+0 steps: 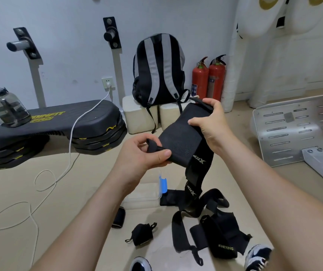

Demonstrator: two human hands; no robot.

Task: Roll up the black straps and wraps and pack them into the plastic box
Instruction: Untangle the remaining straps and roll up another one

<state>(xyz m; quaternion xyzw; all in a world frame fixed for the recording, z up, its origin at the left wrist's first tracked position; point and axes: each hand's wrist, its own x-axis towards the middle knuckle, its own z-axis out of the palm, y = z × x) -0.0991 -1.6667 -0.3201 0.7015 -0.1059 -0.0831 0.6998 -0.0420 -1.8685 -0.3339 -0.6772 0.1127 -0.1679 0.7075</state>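
Left hand (147,153): raised in front of the body, thumb and curled fingers pinching the near corner of the black wrap (180,133); a small loop of the wrap pokes up between the fingers.
Right hand (210,122): higher and farther out, wrist bent, fingers curled over the wrap's far end, thumb lying on its upper face.
Forearms: both bare, rising from the lower edge of the view and drawing together toward the wrap.
Black wrap: held flat and taut between the two hands, tilted up away from the person; its long tail, with white lettering, hangs from the near end down to the floor.
Plastic box (143,198): clear, on the floor below the left hand, a blue latch (163,184) standing up at its right side. The left forearm covers part of it, and its contents cannot be made out through the pale walls.
Flat strap (168,198): black, lying against the box's right side.
Rolled wraps: one roll (118,217) just in front of the box, a second roll (142,233) with a small loop nearer the person, the two apart.
Loose straps (219,235): a tangled black heap on the floor right of the rolls, where the hanging tail ends.
Backpack (158,69): upright on pale foam blocks (141,114) against the wall.
Fire extinguishers (208,81): two red ones, side by side right of the backpack.
Step platform (49,122): at left, carrying a dark water bottle (6,108).
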